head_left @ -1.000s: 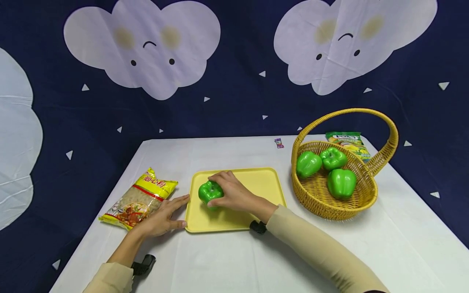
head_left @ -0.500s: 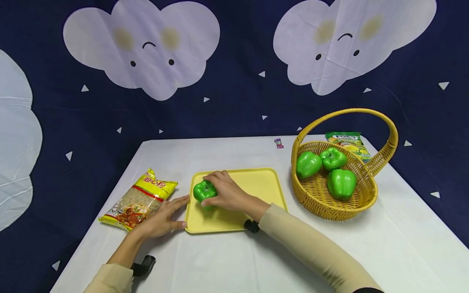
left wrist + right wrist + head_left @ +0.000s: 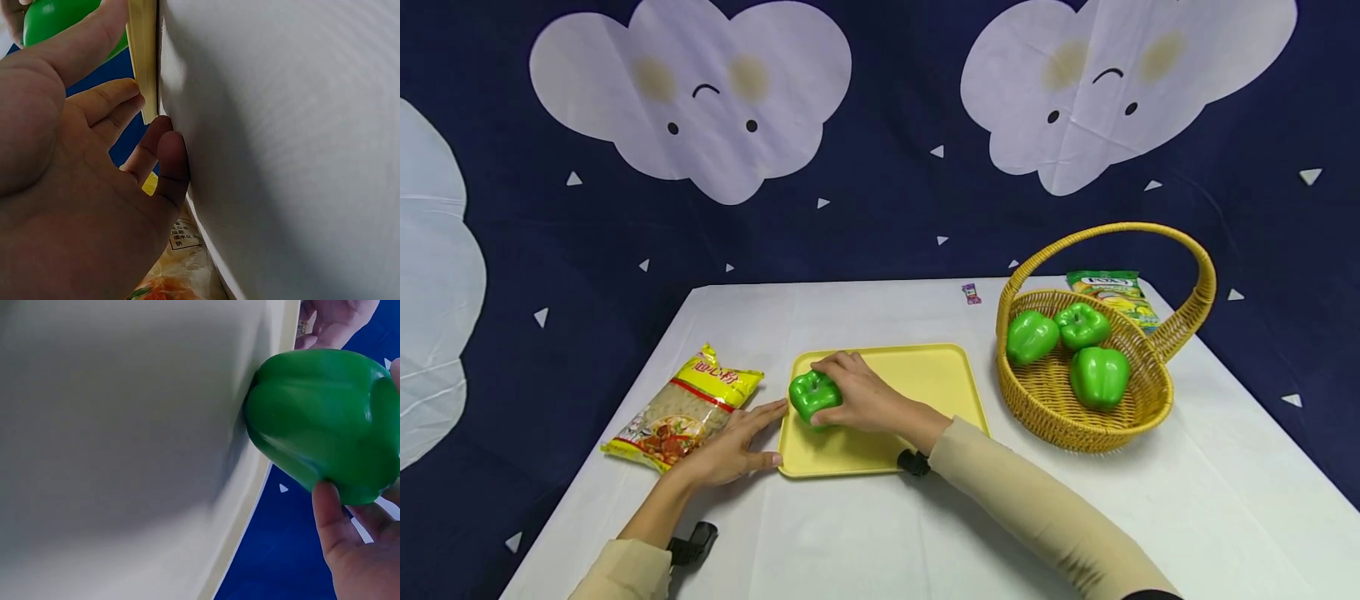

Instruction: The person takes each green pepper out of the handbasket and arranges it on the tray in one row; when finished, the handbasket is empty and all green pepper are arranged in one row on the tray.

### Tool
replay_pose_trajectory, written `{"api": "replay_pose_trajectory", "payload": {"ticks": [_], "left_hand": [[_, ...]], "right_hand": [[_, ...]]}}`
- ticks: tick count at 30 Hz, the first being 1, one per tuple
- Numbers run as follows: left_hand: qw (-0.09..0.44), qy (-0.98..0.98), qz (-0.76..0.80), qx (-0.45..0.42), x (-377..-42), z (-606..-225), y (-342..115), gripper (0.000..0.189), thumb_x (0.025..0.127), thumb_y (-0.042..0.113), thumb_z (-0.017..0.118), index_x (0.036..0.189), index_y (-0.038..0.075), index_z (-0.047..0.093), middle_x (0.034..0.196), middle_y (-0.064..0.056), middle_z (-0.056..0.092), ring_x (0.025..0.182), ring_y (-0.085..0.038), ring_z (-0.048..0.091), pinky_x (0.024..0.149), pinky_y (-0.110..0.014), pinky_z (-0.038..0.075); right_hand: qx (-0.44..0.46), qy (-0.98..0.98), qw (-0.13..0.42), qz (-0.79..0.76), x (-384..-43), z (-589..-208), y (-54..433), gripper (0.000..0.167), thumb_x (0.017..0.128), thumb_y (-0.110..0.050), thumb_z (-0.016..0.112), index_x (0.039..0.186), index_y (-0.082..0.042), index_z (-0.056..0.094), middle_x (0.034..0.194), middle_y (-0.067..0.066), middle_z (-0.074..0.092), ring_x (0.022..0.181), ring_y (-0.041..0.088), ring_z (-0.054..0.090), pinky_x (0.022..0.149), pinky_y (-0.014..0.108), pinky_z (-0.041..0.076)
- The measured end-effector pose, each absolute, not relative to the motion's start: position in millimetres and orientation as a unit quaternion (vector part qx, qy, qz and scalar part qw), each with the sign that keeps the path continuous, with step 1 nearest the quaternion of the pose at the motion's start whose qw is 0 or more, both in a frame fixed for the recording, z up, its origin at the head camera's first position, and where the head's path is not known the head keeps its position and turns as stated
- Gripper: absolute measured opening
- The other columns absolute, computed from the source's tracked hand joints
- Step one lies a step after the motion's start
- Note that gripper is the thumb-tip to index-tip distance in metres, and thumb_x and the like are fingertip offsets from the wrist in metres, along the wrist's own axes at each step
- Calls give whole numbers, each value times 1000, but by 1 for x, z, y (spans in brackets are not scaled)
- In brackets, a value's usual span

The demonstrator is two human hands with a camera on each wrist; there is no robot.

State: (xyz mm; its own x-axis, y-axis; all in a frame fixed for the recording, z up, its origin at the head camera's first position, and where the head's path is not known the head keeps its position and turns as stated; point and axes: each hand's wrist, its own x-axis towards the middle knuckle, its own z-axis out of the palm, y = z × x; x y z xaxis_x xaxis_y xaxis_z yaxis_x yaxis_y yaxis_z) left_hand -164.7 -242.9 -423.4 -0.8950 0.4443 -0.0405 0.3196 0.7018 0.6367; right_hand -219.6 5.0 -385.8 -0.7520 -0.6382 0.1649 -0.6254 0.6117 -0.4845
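The fingers of the right hand point(image 3: 867, 400) are curled round a green pepper point(image 3: 811, 397), thumb on the near side, holding it at the left end of a yellow tray point(image 3: 925, 379); whether its base bears fully on the tray is hard to tell. The left hand point(image 3: 730, 447) has its fingers stretched out and grips nothing, its thumb and fingertips at the tray's left edge. Just beside that hand, on its left, lies a yellow-topped food bag point(image 3: 688, 404). To the right of the tray on the white-covered bench point(image 3: 850, 537) stands a wicker basket point(image 3: 1052, 425) with three other peppers point(image 3: 1100, 377) in it. Behind the basket lies a green-and-yellow packet point(image 3: 1112, 292), and near the bench's far edge a small purple wrapper point(image 3: 972, 293). A dark blue backdrop point(image 3: 895, 225) with pale clouds hangs beyond.
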Motion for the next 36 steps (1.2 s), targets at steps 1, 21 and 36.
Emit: {"api": "replay_pose_trajectory", "payload": {"ticks": [1,21,36], "left_hand": [[96,917,326,208,-165,-423,-243,74,83,30,70,145,9,37,154,-12,31,135,-41,22,104,-70,22],[114,925,319,174,-165,-420,-242,74,83,35,70,144,8,38,155,-12,28,137,-40,19,105,-72,20],[123,923,327,160,-165,-420,-242,77,82,34,71,146,9,35,154,-16,27,137,-39,18,106,-72,19]], "right_hand": [[-351,897,17,-269,-219,-385,5,76,79,-44,73,141,-13,41,138,5,44,121,19,43,98,34,46],[-341,880,46,-329,-214,-389,0,72,81,-35,73,141,-11,41,124,4,48,100,10,54,84,17,49],[-346,877,47,-329,-208,-386,-3,71,80,-38,74,138,-10,44,123,5,49,99,15,57,79,15,49]]}}
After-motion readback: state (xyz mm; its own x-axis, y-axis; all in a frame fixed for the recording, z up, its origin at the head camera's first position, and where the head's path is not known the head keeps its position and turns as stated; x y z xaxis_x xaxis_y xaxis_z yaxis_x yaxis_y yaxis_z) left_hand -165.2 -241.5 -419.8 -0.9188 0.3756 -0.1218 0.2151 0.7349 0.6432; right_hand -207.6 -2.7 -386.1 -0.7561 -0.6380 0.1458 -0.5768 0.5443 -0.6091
